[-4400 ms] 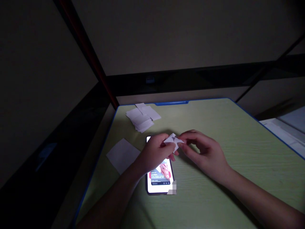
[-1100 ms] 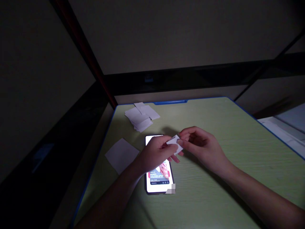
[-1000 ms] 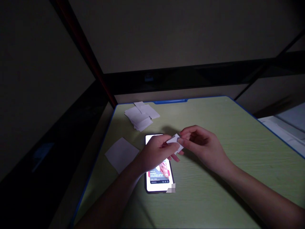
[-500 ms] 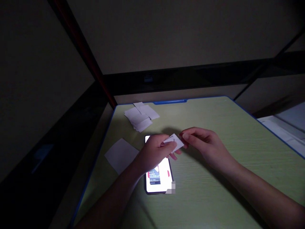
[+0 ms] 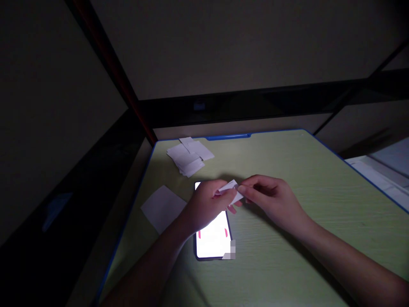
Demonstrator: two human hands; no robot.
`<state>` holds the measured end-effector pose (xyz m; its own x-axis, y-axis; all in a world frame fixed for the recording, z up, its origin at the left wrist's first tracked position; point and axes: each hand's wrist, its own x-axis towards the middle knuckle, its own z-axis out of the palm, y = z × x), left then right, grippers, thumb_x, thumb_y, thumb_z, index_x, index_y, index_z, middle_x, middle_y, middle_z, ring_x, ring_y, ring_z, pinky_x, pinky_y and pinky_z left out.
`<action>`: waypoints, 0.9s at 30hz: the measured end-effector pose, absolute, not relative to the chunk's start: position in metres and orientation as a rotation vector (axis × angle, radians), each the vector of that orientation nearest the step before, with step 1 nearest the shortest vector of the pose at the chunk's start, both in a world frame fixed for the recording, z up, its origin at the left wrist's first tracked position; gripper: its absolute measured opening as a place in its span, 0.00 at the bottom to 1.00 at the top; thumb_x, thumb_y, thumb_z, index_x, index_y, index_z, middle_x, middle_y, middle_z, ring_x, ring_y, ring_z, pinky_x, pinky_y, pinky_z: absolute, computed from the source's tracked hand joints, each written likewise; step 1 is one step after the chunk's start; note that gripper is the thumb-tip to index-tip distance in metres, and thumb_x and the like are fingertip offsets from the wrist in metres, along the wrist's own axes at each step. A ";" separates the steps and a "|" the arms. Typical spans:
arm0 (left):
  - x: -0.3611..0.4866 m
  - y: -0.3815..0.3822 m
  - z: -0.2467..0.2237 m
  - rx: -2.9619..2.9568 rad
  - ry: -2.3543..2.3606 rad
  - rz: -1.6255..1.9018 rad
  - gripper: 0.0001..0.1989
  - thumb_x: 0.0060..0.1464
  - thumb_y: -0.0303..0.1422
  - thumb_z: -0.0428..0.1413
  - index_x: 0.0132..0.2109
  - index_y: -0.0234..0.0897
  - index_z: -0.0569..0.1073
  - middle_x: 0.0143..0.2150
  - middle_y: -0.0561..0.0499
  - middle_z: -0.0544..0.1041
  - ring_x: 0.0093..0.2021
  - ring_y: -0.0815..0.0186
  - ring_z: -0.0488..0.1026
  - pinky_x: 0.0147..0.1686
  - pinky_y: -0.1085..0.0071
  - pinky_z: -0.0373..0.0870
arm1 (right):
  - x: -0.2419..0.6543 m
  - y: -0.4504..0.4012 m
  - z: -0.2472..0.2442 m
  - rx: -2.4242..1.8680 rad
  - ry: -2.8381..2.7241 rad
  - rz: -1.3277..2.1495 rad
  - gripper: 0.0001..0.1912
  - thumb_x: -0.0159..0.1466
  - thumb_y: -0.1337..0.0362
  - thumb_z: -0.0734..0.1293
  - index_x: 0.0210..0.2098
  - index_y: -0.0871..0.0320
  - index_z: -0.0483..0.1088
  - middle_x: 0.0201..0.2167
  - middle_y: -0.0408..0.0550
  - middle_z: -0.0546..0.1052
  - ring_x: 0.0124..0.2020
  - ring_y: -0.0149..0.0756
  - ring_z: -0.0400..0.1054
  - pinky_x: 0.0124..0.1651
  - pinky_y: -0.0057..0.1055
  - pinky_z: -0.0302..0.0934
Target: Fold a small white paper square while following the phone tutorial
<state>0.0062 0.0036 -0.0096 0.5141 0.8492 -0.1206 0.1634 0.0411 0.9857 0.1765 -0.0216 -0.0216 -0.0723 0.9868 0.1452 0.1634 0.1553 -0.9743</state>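
A small folded piece of white paper (image 5: 235, 197) is held just above the table, over the top right part of a lit phone. My left hand (image 5: 207, 202) grips it from the left, thumb on top and fingers beneath. From the right, my right hand (image 5: 271, 194) pinches the paper's right corner between thumb and index finger. Below my left hand lies the phone (image 5: 212, 245), its screen bright white with red marks at both sides; the hand covers its upper part.
A loose pile of white paper pieces (image 5: 188, 157) lies at the table's far left. One larger white sheet (image 5: 162, 207) rests left of the phone, partly behind my left forearm. The pale green table (image 5: 287, 157) has a blue edge; a wall stands behind it.
My right hand has moved slightly left and now pinches the paper's corner. My left hand keeps its hold. The phone screen has changed from a page with a picture to mostly white.
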 end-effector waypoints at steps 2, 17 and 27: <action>-0.001 0.010 -0.008 1.500 0.999 0.780 0.09 0.54 0.31 0.51 0.30 0.32 0.72 0.26 0.50 0.78 0.23 0.71 0.73 0.23 0.77 0.65 | 0.177 -0.023 -0.021 -1.215 -1.492 0.923 0.09 0.61 0.59 0.65 0.29 0.58 0.72 0.21 0.43 0.72 0.23 0.29 0.64 0.24 0.27 0.58; -0.019 0.023 -0.004 1.438 1.226 1.157 0.11 0.54 0.33 0.52 0.28 0.32 0.72 0.22 0.51 0.77 0.20 0.72 0.71 0.21 0.77 0.63 | 0.172 -0.029 -0.035 -1.068 -2.402 0.623 0.19 0.56 0.75 0.59 0.41 0.56 0.75 0.29 0.47 0.71 0.29 0.35 0.65 0.31 0.34 0.59; -0.018 0.022 -0.002 1.480 1.256 1.112 0.10 0.54 0.32 0.52 0.28 0.32 0.73 0.21 0.52 0.76 0.20 0.72 0.71 0.22 0.76 0.63 | 0.173 -0.032 -0.033 -1.026 -2.399 0.650 0.18 0.58 0.74 0.59 0.44 0.57 0.73 0.30 0.48 0.71 0.29 0.34 0.64 0.31 0.33 0.58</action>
<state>-0.0178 0.0224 -0.0022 0.0900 0.9918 0.0909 0.2101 -0.1081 0.9717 0.1731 -0.0318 -0.0328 -0.6225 0.7524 0.2153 0.5408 0.6124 -0.5766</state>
